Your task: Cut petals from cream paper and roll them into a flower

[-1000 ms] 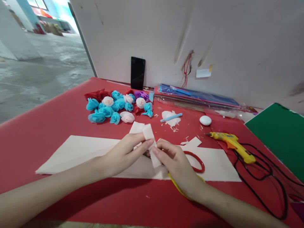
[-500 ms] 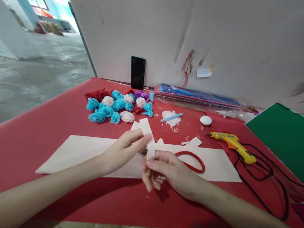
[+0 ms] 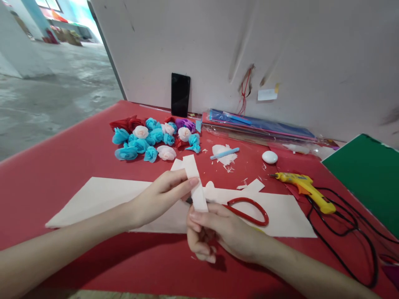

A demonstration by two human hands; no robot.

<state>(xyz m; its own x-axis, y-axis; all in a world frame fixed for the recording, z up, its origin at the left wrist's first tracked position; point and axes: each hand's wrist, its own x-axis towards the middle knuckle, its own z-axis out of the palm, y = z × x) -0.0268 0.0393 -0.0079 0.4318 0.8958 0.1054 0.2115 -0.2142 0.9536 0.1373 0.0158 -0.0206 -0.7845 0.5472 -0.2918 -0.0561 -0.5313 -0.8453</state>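
A narrow white paper strip (image 3: 198, 195) is held up between both hands over the table. My left hand (image 3: 166, 191) pinches its upper part between thumb and fingers. At the strip's lower end, my right hand (image 3: 218, 228) grips with thumb and forefinger, its other fingers curled beneath. Below them lies a long white paper sheet (image 3: 109, 195). Red-handled scissors (image 3: 249, 211) rest on that sheet beside my right hand, their blades mostly hidden behind the hands and strip.
Blue, pink, red and purple paper flowers (image 3: 140, 145) cluster at the back left. A black phone (image 3: 180, 94) leans on the wall. Rightward are a light blue stick (image 3: 225, 153), a white egg-shaped object (image 3: 269, 157), a yellow glue gun (image 3: 305, 189) with black cord, and a green board (image 3: 368, 178).
My right hand has shifted slightly down and to the right along with the strip's lower end, which now looks straighter. My left hand keeps its pinch in nearly the same place.
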